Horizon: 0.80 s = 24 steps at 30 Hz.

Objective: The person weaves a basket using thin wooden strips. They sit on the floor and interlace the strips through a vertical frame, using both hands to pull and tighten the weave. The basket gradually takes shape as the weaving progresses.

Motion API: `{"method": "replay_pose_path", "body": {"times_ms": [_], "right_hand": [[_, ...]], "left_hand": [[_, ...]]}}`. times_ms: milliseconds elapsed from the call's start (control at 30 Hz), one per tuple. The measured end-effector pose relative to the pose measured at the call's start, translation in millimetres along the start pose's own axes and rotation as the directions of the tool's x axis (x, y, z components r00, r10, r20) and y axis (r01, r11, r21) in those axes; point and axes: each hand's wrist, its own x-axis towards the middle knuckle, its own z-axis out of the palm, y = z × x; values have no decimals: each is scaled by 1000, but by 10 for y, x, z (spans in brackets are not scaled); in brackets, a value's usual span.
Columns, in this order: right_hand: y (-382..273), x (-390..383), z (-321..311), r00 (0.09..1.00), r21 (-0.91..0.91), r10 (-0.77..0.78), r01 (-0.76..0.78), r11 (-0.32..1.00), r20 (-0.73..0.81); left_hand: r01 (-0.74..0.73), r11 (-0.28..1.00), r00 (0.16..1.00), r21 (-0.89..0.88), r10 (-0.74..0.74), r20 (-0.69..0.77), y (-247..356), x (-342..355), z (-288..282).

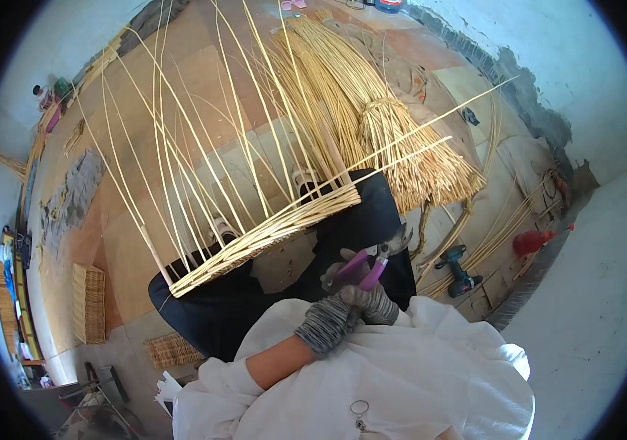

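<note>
Both my hands wear grey gloves with striped knit cuffs and meet close in front of my white top. My right hand [334, 275] is closed round pruning shears with purple handles [374, 276]; their metal blades [399, 240] point up and right. My left hand [357, 295] crosses over at the right wrist, its fingers closed against the glove there; what they pinch is hidden. Beyond them, a woven wicker panel [269, 238] with long upright willow rods [203, 136] and thick end stakes [154, 248] lies across the black cloth [361, 216] on my lap.
A large tied bundle of willow rods [394, 139] lies ahead to the right. A cordless drill [460, 271] and a red bottle-like thing [532, 242] rest near the right wall, beside loose rods [508, 224]. Finished wicker pieces [89, 303] lie at left on the tiled floor.
</note>
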Motion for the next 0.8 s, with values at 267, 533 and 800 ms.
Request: {"method": "replay_pose_path", "body": {"times_ms": [267, 533, 800], "right_hand": [[-159, 160, -262, 995, -952, 93, -66, 298, -40], [-181, 451, 290, 953, -908, -220, 107, -405, 211], [-82, 787, 590, 945, -877, -243, 81, -474, 218]], "left_hand": [[-221, 787, 936, 576, 338, -103, -680, 897, -1875], [83, 930, 976, 359, -149, 160, -472, 1204, -2154], [-63, 988, 966, 140, 25, 258, -664, 1117, -2220]]}}
